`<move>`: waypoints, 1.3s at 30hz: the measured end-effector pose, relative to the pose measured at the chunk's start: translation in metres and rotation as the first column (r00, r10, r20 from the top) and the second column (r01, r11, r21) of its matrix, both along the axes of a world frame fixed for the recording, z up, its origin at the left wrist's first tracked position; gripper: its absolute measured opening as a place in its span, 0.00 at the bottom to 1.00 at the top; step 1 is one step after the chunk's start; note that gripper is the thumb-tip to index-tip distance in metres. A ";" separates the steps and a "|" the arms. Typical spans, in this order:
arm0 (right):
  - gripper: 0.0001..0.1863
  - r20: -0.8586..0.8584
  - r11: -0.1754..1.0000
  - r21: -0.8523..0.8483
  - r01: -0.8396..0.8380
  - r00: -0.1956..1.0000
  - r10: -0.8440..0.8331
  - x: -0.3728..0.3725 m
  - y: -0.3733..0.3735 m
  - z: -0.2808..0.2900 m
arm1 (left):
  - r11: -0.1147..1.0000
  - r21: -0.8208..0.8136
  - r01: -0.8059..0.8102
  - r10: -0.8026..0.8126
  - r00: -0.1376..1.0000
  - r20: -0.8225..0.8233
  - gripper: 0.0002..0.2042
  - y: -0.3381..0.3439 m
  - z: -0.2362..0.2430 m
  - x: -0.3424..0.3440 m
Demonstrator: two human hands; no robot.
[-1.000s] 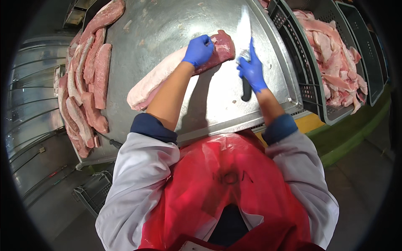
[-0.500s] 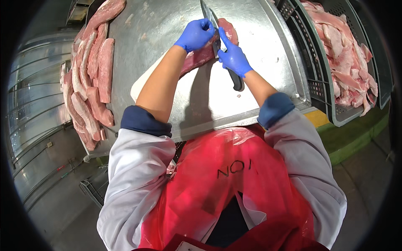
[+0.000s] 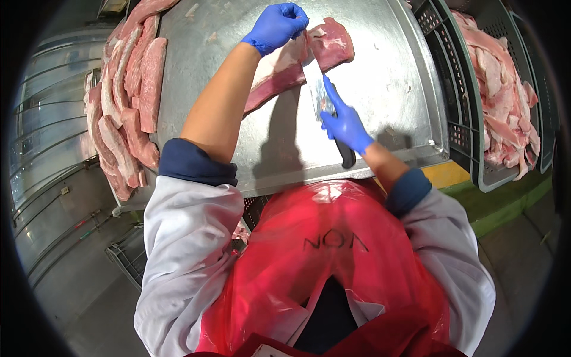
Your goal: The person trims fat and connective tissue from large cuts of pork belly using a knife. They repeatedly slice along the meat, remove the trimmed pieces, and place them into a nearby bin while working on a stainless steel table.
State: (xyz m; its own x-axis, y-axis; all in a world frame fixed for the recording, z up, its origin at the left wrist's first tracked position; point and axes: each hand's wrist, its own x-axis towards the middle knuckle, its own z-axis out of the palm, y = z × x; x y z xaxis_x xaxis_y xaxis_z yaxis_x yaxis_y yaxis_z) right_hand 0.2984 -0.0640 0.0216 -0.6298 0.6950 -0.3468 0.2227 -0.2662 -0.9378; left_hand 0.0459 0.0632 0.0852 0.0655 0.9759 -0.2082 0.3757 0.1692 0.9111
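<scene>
My left hand point(image 3: 276, 27), in a blue glove, is closed in a pinch on the upper side of a long pork piece point(image 3: 273, 89), pale fat on top and red meat along the side, lying crosswise on the steel work tray point(image 3: 196, 71). A redder end section point(image 3: 332, 44) sits to the right of the knife blade, whose tip is at the meat. My right hand point(image 3: 348, 125), also gloved, is closed on the black-handled knife point(image 3: 346, 153), index finger stretched along the blade. My left forearm hides part of the piece.
Several long meat pieces point(image 3: 148, 83) lie along the tray's left side. A dark plastic crate point(image 3: 476, 154) full of pale trimmings point(image 3: 496, 101) stands to the right, beside another crate. A dark crate point(image 3: 125, 259) is low at the lower left, near a grey floor.
My left hand has moved upward with the near part of the meat. The knife has been drawn back toward me from its position across the meat half a second ago.
</scene>
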 end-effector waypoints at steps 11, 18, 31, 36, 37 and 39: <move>0.41 -0.019 0.996 0.082 -0.035 0.999 0.037 -0.027 -0.005 -0.012 | 0.998 0.035 -0.046 0.040 0.988 0.147 0.03 -0.009 0.032 -0.010; 0.42 0.022 0.999 0.034 -0.032 0.999 0.031 -0.068 0.026 -0.004 | 0.993 0.092 -0.079 0.055 0.968 0.243 0.03 -0.010 0.040 -0.015; 0.43 0.080 0.979 0.124 -0.163 0.985 0.154 -0.067 -0.018 -0.006 | 0.983 0.133 -0.127 0.066 0.918 0.390 0.04 -0.020 0.075 -0.037; 0.42 0.084 0.973 0.155 -0.172 0.984 0.160 -0.113 0.016 -0.001 | 0.962 0.170 -0.213 0.126 0.900 0.416 0.04 -0.047 0.106 -0.052; 0.42 0.126 0.975 0.151 -0.163 0.982 0.144 -0.108 0.010 0.001 | 0.956 0.165 -0.244 0.144 0.874 0.464 0.04 -0.045 0.104 -0.062; 0.41 0.194 0.925 0.124 -0.358 0.923 0.331 -0.066 -0.034 0.016 | 0.892 0.156 -0.425 0.293 0.804 0.517 0.09 -0.097 0.119 -0.130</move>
State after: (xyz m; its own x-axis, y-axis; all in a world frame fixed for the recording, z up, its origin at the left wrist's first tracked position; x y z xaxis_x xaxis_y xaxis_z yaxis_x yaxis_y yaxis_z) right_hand 0.2320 -0.0982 0.0380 -0.7825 0.4984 -0.3732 0.4308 0.0005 -0.9025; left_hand -0.0842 -0.0335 0.2046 -0.2758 0.9612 0.0111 -0.1485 -0.0540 0.9874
